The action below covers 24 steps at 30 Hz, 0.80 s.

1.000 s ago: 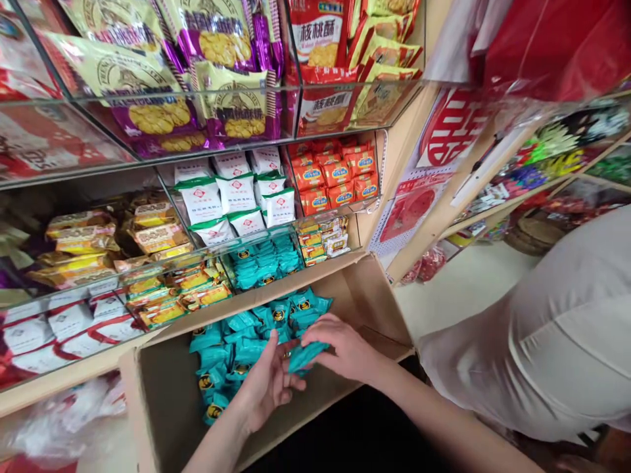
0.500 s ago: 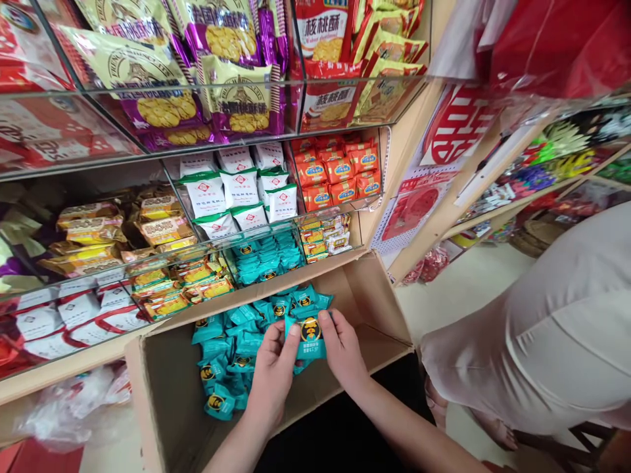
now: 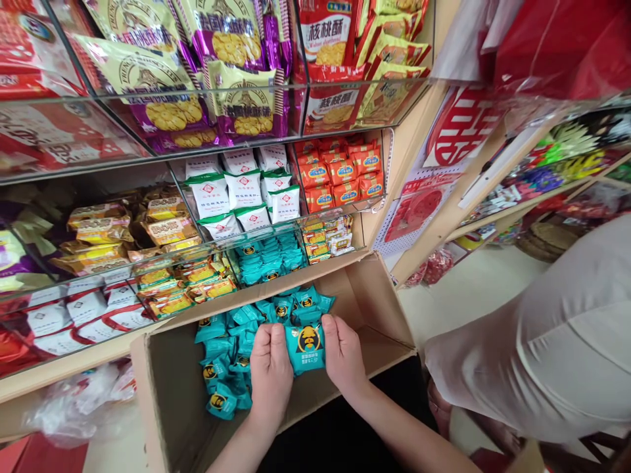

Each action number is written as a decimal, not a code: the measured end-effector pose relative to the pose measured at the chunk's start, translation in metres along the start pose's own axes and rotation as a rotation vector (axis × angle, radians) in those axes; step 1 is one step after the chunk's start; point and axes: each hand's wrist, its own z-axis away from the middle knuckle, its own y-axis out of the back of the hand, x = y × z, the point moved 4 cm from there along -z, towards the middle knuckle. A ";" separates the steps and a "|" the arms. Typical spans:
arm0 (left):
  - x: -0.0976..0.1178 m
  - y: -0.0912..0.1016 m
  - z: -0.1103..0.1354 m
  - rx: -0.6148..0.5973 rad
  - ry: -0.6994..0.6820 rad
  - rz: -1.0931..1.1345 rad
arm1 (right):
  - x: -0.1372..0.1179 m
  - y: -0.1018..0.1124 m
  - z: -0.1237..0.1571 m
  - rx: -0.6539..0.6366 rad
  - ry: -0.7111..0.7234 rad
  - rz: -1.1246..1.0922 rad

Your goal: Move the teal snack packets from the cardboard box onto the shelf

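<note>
A teal snack packet (image 3: 305, 351) with a round black-and-gold emblem is stretched between my two hands, above an open cardboard box (image 3: 379, 328). My left hand (image 3: 271, 368) is closed on its left edge, fingers curled toward me. On the right edge, my right hand (image 3: 344, 351) pinches it between thumb and fingers. Several more teal packets (image 3: 221, 368) lie loose in a heap in the left and middle of the box, partly hidden behind my left hand.
Behind the box, glass-fronted shelves (image 3: 197, 148) hold rows of packaged snacks, with matching teal packets (image 3: 271, 256) in a lower compartment. At right stands a person in grey trousers (image 3: 542, 335). Plastic bags (image 3: 81, 401) lie at lower left.
My left hand has turned from thumb-on-top to a curled grip on the packet's left edge. The packet now sits flatter, its front facing me. The view has shifted slightly.
</note>
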 end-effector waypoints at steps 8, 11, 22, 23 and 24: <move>-0.004 0.013 -0.010 -0.319 0.082 -0.113 | 0.005 0.001 -0.008 -0.301 0.168 0.091; 0.006 0.012 -0.008 -0.697 0.094 -0.187 | -0.001 0.000 -0.006 -0.466 0.292 0.148; -0.005 0.005 -0.004 -0.261 0.397 0.328 | 0.011 -0.016 0.012 -0.580 -0.184 -0.624; -0.006 0.005 -0.004 -0.294 0.409 0.303 | 0.012 -0.015 0.012 -0.577 -0.194 -0.589; -0.006 0.007 -0.006 -0.324 0.392 0.249 | 0.013 -0.013 0.012 -0.569 -0.182 -0.524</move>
